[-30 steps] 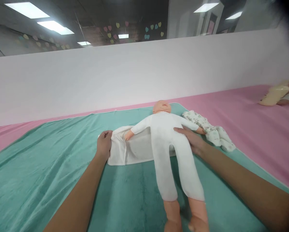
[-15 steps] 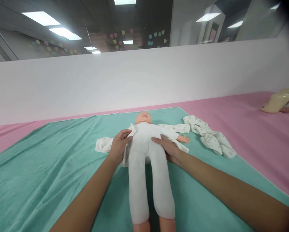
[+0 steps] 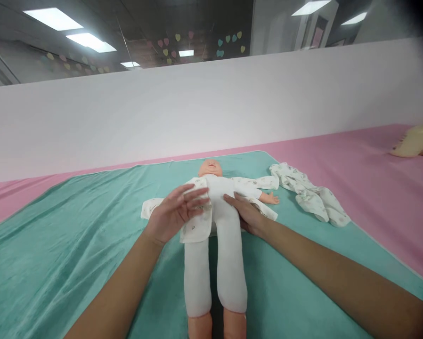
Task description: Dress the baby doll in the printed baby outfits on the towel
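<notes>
A baby doll point(image 3: 216, 221) in a white bodysuit lies on its back on a teal blanket point(image 3: 73, 235), head away from me. Under it is a white printed shirt point(image 3: 197, 221), spread out with one panel folded over the doll's left side. My left hand point(image 3: 174, 212) lies flat with fingers stretched out over that panel on the doll's chest. My right hand point(image 3: 245, 212) rests palm down against the doll's other side, fingers extended, touching the torso and the shirt's edge. The doll's small hand point(image 3: 271, 198) sticks out to the right.
A crumpled white printed garment point(image 3: 312, 195) lies on the blanket to the right of the doll. Pink sheeting point(image 3: 374, 188) covers the surface beyond. A cream object point(image 3: 414, 139) sits at the far right edge. A white partition point(image 3: 197, 113) runs behind.
The doll was shifted left and straightened over the shirt. My left hand went from gripping the shirt's edge to laying its panel flat over the doll's chest; my right hand stayed at the doll's side.
</notes>
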